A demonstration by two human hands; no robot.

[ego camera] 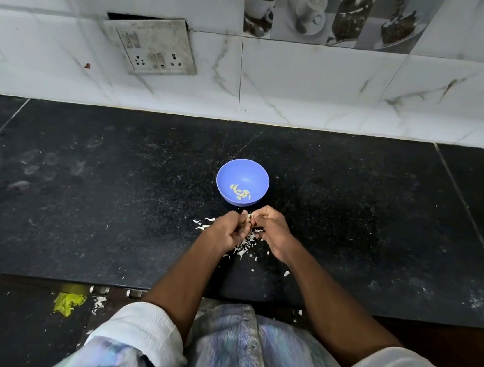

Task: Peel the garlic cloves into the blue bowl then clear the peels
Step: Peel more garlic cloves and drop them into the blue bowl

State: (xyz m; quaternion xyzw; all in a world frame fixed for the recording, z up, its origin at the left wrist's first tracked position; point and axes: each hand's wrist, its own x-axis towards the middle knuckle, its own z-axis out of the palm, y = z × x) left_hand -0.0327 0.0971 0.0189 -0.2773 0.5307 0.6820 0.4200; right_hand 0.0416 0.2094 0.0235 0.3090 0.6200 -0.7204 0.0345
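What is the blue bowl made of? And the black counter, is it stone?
The blue bowl looks like plastic: even colour, smooth matte inside, thin rim. The black counter looks like polished stone, probably granite: tiny pale speckles, a soft sheen, and seams between slabs.

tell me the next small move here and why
Probably finish stripping the skin off the garlic clove pinched between the left hand and right hand, then drop it into the blue bowl just beyond. Peeled cloves already lie there; loose peels sit beneath the hands.
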